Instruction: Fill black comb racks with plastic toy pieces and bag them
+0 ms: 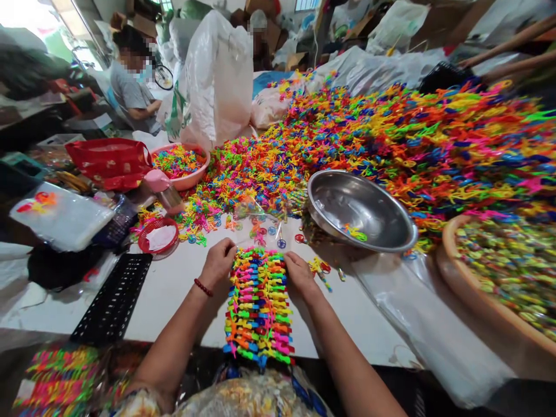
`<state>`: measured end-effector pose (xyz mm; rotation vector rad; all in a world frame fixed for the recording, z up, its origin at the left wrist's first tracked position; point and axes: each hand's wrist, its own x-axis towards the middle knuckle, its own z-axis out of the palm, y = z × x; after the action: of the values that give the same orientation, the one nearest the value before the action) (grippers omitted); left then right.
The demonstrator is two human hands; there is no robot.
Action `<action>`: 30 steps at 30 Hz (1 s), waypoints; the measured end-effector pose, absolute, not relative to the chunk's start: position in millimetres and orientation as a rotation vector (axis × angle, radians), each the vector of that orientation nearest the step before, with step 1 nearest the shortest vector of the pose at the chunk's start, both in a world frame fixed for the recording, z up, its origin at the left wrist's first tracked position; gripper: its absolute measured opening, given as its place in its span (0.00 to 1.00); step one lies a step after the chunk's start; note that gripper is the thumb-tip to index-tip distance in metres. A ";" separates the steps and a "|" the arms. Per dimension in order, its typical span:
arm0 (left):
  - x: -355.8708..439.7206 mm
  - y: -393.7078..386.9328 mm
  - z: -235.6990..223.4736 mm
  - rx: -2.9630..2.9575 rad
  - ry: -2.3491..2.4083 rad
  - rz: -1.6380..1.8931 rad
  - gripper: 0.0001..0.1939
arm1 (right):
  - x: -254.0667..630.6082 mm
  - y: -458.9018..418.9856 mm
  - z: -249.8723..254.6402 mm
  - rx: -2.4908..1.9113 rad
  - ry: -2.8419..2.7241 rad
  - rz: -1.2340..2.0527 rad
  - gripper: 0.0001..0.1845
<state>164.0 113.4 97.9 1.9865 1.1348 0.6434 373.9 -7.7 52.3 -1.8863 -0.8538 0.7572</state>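
Note:
Two packed columns of small multicoloured plastic toys (259, 307) lie in front of me, reaching over the table's near edge. A clear plastic bag (254, 234) spreads at their far end, with a few small loose wheel-shaped pieces showing through or beside it. My left hand (219, 259), a dark red bead bracelet on its wrist, is closed in a pinch at the top left corner of the toy columns. At the top right corner my right hand (300, 273) pinches too, thumb and fingers together. Whether the fingertips grip the bag's edge or the toys is hard to see.
A huge heap of colourful plastic pieces (391, 139) covers the table's back. Nearby are a steel bowl (362, 211), an orange tub (452, 260), a red basket (176, 240), a black perforated strip (110, 298) and flat plastic bags (434, 330). A person (134, 87) sits at back left.

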 end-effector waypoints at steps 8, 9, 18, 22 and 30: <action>166.1 110.0 105.9 2.217 1.028 0.690 0.10 | 367.4 -12.6 63.3 -1.873 -1.166 0.142 0.13; 166.0 107.8 107.0 2.220 1.032 0.715 0.10 | 367.0 -14.2 65.1 -1.872 -1.191 0.124 0.14; 174.6 110.0 110.1 2.008 1.175 0.589 0.10 | 371.9 -1.1 80.6 -1.859 -1.246 0.251 0.12; 177.5 109.3 109.9 2.125 1.100 0.669 0.12 | 368.4 3.7 80.3 -1.857 -1.313 0.103 0.16; 147.1 94.8 110.3 2.697 0.785 0.746 0.12 | 364.1 -38.0 76.9 -1.812 -1.630 -0.108 0.14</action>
<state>147.1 94.8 110.3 2.6975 0.7852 0.7455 364.1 -38.0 76.9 -1.8121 -1.6299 -0.1076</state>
